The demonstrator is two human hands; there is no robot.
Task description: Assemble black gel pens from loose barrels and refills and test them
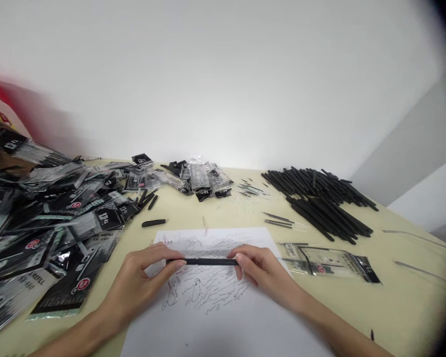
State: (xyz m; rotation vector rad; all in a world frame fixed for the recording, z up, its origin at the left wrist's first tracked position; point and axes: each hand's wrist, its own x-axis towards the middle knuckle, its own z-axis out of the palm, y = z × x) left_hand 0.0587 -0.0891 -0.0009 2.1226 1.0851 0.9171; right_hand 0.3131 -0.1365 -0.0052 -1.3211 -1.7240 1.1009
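Note:
A black pen point(210, 261) lies level between my two hands, above a white sheet of paper point(208, 332) covered in scribbles. My left hand point(148, 272) pinches its left end between thumb and fingers. At the other end my right hand point(258, 267) grips it the same way, with the tip hidden by the fingers. Beyond the paper's upper left corner rests a black pen cap point(154, 223). To the right of the paper, close to my right hand, is a clear refill packet point(330, 263) with a black end.
Many black refill packets point(78, 238) are heaped on the left. More empty-looking wrappers point(204, 178) lie at the back, beside scattered loose refills point(250, 188). Black pens point(319, 198) are piled at the back right. A few refills point(278, 220) lie in front of them. A white wall point(223, 89) rises behind the table.

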